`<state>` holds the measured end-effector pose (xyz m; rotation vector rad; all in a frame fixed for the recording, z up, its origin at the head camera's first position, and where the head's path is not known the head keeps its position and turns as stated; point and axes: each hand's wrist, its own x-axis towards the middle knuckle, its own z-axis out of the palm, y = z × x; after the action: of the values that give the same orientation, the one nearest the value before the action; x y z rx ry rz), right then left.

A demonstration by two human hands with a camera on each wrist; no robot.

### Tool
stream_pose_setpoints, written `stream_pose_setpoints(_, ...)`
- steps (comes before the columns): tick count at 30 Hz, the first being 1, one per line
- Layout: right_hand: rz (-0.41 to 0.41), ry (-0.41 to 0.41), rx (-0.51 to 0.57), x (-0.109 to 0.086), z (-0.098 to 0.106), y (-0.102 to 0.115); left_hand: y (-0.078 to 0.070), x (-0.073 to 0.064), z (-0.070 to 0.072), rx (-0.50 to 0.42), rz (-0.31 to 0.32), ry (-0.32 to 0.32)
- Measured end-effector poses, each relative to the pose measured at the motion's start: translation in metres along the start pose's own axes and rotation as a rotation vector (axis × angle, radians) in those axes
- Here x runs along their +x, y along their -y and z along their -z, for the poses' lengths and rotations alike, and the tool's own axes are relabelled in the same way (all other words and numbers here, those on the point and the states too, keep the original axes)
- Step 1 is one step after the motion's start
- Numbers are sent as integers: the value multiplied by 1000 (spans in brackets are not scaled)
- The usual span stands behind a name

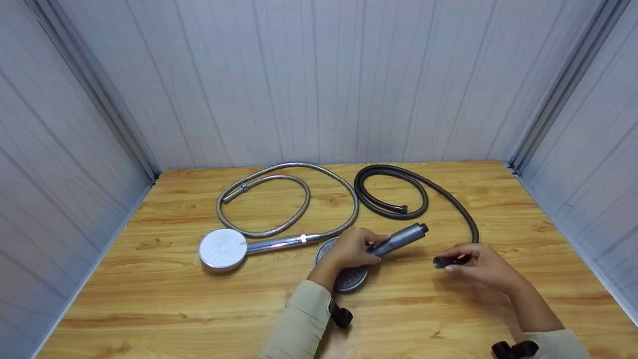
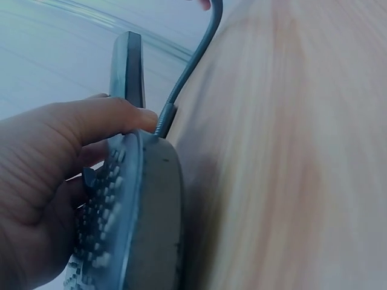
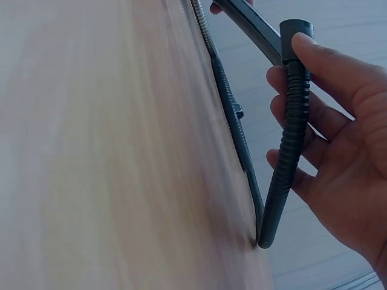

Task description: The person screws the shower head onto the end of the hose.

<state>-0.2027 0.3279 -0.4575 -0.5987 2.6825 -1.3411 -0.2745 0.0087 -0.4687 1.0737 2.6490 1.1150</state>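
My left hand (image 1: 351, 248) grips a dark grey shower head (image 1: 398, 240) around its handle near the head. The handle points up and to the right, its threaded end toward my other hand; the round spray face (image 2: 106, 223) lies partly hidden under my wrist in the head view. My right hand (image 1: 481, 267) pinches the end of a black shower hose (image 3: 294, 115) between thumb and fingers just behind its connector nut (image 3: 296, 39). The nut's open mouth faces left toward the handle's threaded end, with a gap between them. The rest of that hose lies coiled behind.
A chrome shower head (image 1: 223, 249) with a white spray face lies at the left, joined to a looped silver hose (image 1: 279, 233). Both rest on the wooden table (image 1: 199, 319). Pale panel walls (image 1: 319, 85) enclose the back and both sides.
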Motion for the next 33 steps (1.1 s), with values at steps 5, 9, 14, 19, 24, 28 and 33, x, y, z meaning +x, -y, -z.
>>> stream_pose_setpoints(5,1,13,-3,1,2,0,1,-2,3,7,1,6)
stream_pose_setpoints(9,14,11,4,3,4,0,0,-4,5,17,-9,12)
stream_pose_setpoints(14,20,5,5,4,7,3,-2,-6,9,36,-28,8)
stream_pose_setpoints(19,21,8,-4,4,9,6,-5,-8,13,44,-40,3)
stream_pose_setpoints(24,46,-5,-28,6,10,7,-4,-10,16,38,-60,-1)
stream_pose_setpoints(28,84,-20,-50,6,11,7,-6,-10,19,43,-77,-5)
stream_pose_setpoints(33,79,-22,-55,6,13,10,-9,-11,21,72,-88,5)
